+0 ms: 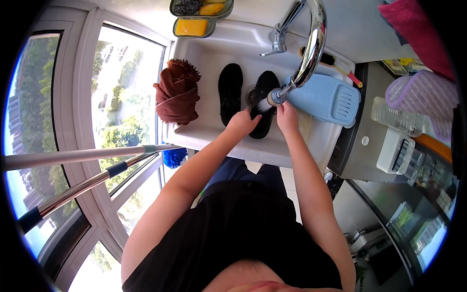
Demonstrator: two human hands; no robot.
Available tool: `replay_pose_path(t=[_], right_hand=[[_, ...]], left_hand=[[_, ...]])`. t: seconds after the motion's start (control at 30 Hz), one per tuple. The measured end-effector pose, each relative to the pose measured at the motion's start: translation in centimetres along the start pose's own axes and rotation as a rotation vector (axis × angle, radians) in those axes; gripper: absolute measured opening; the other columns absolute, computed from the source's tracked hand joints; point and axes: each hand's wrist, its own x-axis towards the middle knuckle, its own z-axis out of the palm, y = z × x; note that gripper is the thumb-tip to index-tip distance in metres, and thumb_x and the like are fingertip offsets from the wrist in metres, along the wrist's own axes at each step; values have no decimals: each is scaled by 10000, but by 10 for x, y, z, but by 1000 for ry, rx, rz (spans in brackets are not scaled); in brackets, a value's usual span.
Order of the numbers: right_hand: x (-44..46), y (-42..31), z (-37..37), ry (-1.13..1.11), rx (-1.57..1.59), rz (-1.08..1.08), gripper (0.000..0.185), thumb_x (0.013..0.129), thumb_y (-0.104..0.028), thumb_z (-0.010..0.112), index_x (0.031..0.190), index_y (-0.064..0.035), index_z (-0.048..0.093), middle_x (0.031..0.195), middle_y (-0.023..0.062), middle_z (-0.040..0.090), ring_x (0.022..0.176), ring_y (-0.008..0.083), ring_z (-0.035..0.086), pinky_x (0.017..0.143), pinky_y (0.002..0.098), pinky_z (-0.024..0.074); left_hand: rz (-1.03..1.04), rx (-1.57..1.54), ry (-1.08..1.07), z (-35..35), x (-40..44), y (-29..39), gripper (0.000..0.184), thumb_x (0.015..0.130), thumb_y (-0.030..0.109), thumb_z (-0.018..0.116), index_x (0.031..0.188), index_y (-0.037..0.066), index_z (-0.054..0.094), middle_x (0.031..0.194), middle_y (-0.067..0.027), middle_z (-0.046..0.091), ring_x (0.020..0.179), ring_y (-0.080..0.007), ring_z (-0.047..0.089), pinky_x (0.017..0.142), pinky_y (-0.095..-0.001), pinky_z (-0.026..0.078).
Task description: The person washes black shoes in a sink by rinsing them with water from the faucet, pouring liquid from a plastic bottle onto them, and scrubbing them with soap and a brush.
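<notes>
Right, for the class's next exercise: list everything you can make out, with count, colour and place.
sink: 1, white, in front
shoes: 2, black, in sink
tap: 1, silver, above right-hand shoe
washboard: 1, light blue, sink's right side
brush: 1, red-handled, back right
towel: 1, brown, sink's left edge
soap: 1 block, yellow, back left
poles: 2, pale and silver, left
mop head: 1, blue, below sink's left edge
windows: several, white-framed, left
cloths: 2, purple and pink, right
small items, far right: too unclear to count
shirt: 1, black, on the person
left hand: 1, bare, at right-hand shoe
right hand: 1, bare, by tap's nozzle
</notes>
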Motion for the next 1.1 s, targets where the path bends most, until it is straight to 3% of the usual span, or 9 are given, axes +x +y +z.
replay_pose_path(t=[0.23,0.37,0.47,0.5,0.57,0.63,0.77,0.93,1.1], right_hand=[[13,-19,-5,0,104,94,254,953,-87,562,1174,-7,657,1078,248,697,1035,428,663,873,450,529],[14,2,0,89,36,-81,255,961,-84,538,1177,-4,647,1050,264,683,1008,455,646,852,464,521],[16,4,5,-46,89,114,254,979,-188,562,1133,-6,653,1067,269,677,1042,464,629,857,507,506],[12,5,4,-12,-52,-82,261,985,-196,552,1136,-9,653,1081,276,673,1059,467,621,870,516,499],[17,21,5,-72,0,25,262,986,-184,543,1142,-8,657,1092,277,673,1068,466,618,886,506,497],[19,30,9,-64,87,81,258,983,-177,544,1134,-6,664,1090,275,675,1066,465,619,889,503,496],[9,8,7,-110,1,6,242,969,-166,566,1091,6,685,1068,260,693,1060,447,637,893,486,503],[8,12,19,-36,-15,-20,235,959,-142,579,1111,6,679,1054,251,700,1048,429,655,890,470,509],[-1,4,30,-21,291,-51,412,849,-210,795,1175,-2,652,1184,190,671,1146,346,628,971,428,483]], left_hand=[[49,-29,4,1,-8,-2,482,965,408,538,997,-58,659,930,-298,701,950,-451,683,876,-514,544],[74,-38,26,9,-8,-5,440,956,361,542,991,-64,649,910,-296,699,939,-453,683,875,-521,542],[65,-14,-13,5,-13,1,447,936,366,567,1020,-67,638,965,-287,706,950,-431,691,871,-503,549],[65,15,-16,13,-5,-5,492,927,391,589,1089,-73,619,980,-275,708,955,-420,695,868,-494,553],[65,37,-21,7,-6,-9,550,918,417,611,1157,-78,601,995,-264,711,959,-408,699,864,-486,556],[2,-94,63,-12,-9,5,788,874,493,676,1382,-68,458,975,-254,713,930,-410,703,832,-478,562],[65,27,52,-19,5,7,919,849,523,702,1473,-63,365,969,-248,715,926,-397,708,826,-471,566],[48,-1,198,-4,29,-4,569,939,344,605,1346,-47,539,932,-233,724,888,-388,714,797,-475,580],[46,-104,186,-23,16,6,438,954,255,506,1274,-12,640,981,-292,697,942,-444,679,861,-517,549]])
